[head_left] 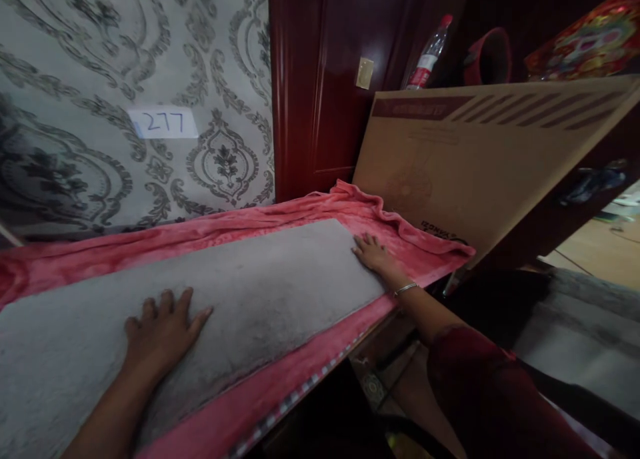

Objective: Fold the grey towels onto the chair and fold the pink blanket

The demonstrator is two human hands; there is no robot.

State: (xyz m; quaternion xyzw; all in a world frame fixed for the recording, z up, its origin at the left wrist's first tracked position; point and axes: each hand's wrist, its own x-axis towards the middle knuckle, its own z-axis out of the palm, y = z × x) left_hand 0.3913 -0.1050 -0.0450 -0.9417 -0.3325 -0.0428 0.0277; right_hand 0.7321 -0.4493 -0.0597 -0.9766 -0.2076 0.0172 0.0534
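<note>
A long grey fuzzy mat lies flat on a pink fleece blanket that covers a raised surface. My left hand rests palm down on the grey mat near its left part, fingers spread. My right hand, with a thin bracelet at the wrist and a dark red sleeve, presses flat at the mat's far right end, where grey meets pink. Neither hand grips anything.
A big brown cardboard sheet leans at the right end of the blanket. Behind stand a dark red wooden door, a plastic bottle and patterned wallpaper with a "277" label. The surface's front edge drops off to the floor.
</note>
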